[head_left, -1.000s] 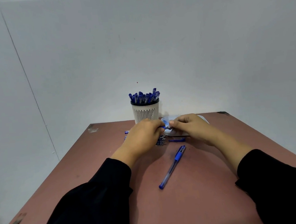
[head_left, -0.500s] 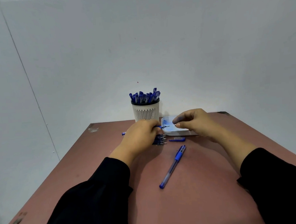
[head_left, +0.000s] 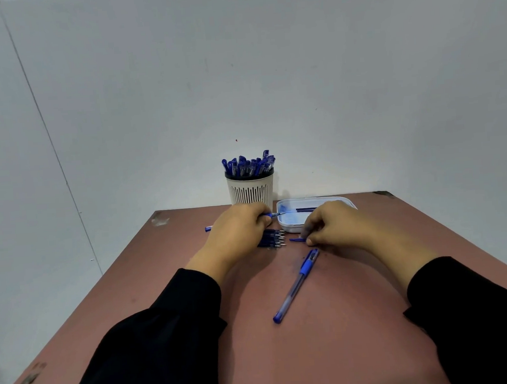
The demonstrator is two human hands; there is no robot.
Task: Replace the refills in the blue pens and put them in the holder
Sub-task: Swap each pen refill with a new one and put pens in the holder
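Observation:
My left hand (head_left: 237, 233) grips an uncapped blue pen (head_left: 273, 214) lying level, its tip pointing right over the white tray (head_left: 287, 225). My right hand (head_left: 334, 225) has come down beside the tray and pinches a small blue pen cap (head_left: 297, 239) on the table. A bundle of refills (head_left: 272, 240) lies under my left hand. A capped blue pen (head_left: 296, 284) lies diagonally on the table nearer to me. The white slotted holder (head_left: 251, 192) at the back is full of several blue pens.
The reddish table (head_left: 331, 336) ends at a grey wall just behind the holder. One dark refill (head_left: 306, 209) lies in the tray. My black sleeves cover the table's near corners.
My right hand left the pen tip, moved over the tray, then dropped toward me onto the loose blue cap. My left hand kept the pen nearly still.

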